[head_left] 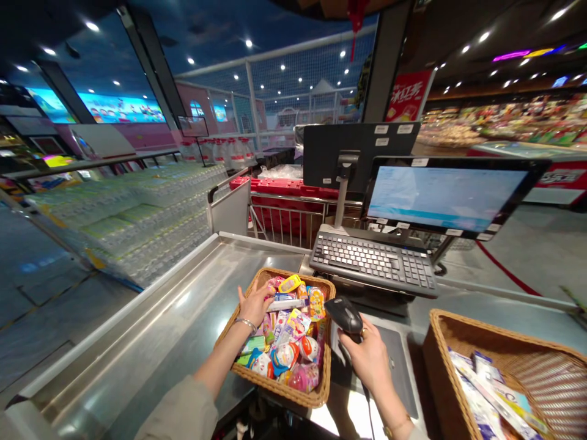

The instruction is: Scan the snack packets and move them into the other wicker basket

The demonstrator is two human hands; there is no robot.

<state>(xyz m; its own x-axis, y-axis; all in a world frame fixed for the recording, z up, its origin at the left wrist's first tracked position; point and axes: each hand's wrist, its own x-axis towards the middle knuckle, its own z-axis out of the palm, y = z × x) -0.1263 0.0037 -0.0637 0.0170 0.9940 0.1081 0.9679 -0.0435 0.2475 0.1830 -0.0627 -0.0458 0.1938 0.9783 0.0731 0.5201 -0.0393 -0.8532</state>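
At a shop checkout, on a bare metal counter (178,311), sits a wicker basket (275,388) crowded with small bright packets (298,324) and round wrapped pieces; they overlap so much that many are partly buried, and their lettering is too small to read. The person's left hand (254,305), a bangle (247,325) at its wrist, reaches palm down over the basket's far left corner. Its fingers are somewhat spread, the tips bent among the packets beside a slim white box (291,304); whether they pinch that box cannot be told. Right of the basket, the right hand (369,357) grips a black handheld scanner (345,316), thumb along the near side, the other fingers curled around the handle and mostly hidden behind it. The scanner's head is just beside the basket's right rim, and a cable (369,412) hangs below, its lower end out of view. Beyond stand a keyboard (373,260) and a lit monitor (447,192) whose text is illegible. At the lower right, a second basket (550,373), cut off by the picture's edge, holds long, pale packages (498,391). Both sleeves run out of frame.
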